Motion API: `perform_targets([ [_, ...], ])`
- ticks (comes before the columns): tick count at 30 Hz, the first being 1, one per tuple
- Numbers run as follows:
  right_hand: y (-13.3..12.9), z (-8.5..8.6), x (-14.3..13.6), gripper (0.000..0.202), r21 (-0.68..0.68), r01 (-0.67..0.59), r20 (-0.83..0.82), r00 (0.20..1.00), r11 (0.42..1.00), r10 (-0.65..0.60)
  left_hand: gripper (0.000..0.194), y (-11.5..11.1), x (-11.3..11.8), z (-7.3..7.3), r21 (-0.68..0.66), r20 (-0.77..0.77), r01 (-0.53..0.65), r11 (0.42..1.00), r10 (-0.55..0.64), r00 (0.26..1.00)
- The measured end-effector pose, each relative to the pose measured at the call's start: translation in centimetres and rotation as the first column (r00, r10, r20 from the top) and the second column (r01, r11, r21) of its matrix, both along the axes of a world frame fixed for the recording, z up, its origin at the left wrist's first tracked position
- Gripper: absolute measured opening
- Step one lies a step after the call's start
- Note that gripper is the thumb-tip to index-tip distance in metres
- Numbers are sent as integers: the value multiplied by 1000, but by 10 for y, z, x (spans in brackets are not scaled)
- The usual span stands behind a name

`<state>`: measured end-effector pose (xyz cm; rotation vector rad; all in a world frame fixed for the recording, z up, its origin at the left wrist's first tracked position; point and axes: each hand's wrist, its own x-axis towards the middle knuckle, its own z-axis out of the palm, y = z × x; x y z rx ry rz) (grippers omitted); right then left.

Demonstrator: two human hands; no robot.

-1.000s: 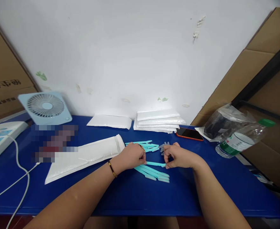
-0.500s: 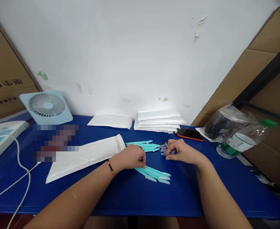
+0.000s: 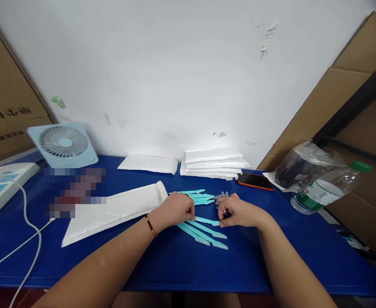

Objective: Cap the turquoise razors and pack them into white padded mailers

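Observation:
My left hand [image 3: 181,208] is closed on one turquoise stick [image 3: 205,220] near its middle. The thumb and fingers of my right hand [image 3: 235,210] are pinched at the pale tip of that same stick. Below it, several more turquoise sticks [image 3: 203,231] fan out on the blue table, their left ends partly under my left hand. Behind my hands lies another group of turquoise sticks [image 3: 200,198]. Small translucent grey pieces [image 3: 221,196] lie beside that group, partly hidden by my right hand.
A white padded envelope [image 3: 120,207] lies left of my hands. More envelopes [image 3: 210,163] are stacked by the wall, near a phone [image 3: 256,180]. A bottle [image 3: 322,192] and a plastic-wrapped item [image 3: 300,164] stand right; a fan [image 3: 65,143] and power strip [image 3: 1,186] are left.
My right hand has moved left and slightly down from the grey pieces to the tip of a turquoise stick. That stick now lies apart from the other front sticks, which are more spread out.

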<state>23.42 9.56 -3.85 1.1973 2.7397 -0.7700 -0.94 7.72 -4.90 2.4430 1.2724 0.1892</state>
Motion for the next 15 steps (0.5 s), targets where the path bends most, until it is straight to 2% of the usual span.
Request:
perform_targets([
  [4,2,4,10,18,60,109,-30,994,992,-107,13,6,-3,1,105,-38,-68,992,72,997],
  [9,13,4,27,22,180,284,-62,959,942,-277,17,10,-9,6,188,-50,-162,969,175,983],
  [10,15,4,29,23,198,305,-75,952,932,-296,21,9,-9,7,174,-34,-147,974,155,987],
  [12,14,5,29,25,203,320,-102,947,925,-306,27,5,-7,7,112,-4,-44,993,44,999],
  [15,7,9,22,28,123,259,-133,961,958,-243,22,0,-4,4,8,-3,102,995,-102,995],
])
